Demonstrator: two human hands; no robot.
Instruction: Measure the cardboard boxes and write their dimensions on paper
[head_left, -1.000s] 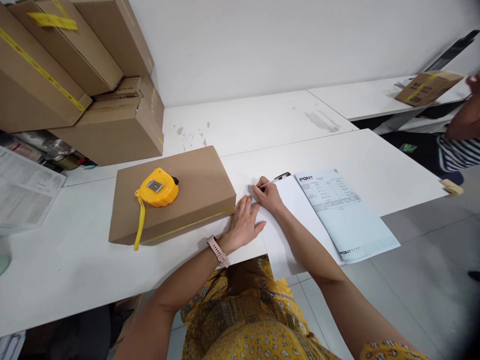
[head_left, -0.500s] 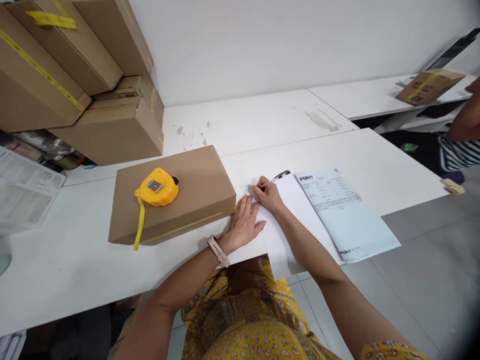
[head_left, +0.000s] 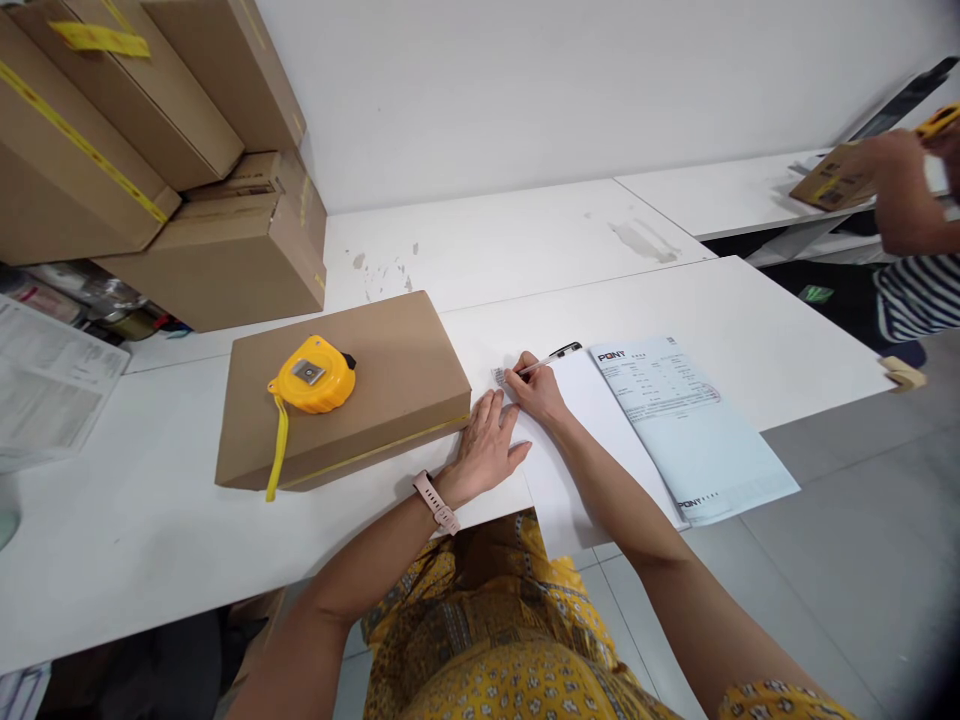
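Observation:
My right hand pinches a pen, its point down at some small marks near the top left of a white sheet of paper. Flat on the paper's left edge, fingers stretched, rests my left hand, close against the cardboard box. A yellow tape measure lies on top of that box with its strap hanging over the front. To the right of the white sheet is a pale blue printed form, whose lower end reaches past the table edge.
Cardboard boxes are stacked at the back left, beside a clear bin with printed paper. At the far right, a co-worker's hand is over a small taped box. The white table ends at the right by a wooden piece.
The co-worker's hands have come further into view over the small box, with a yellow object. My own hands stay almost in place, the pen still at the paper.

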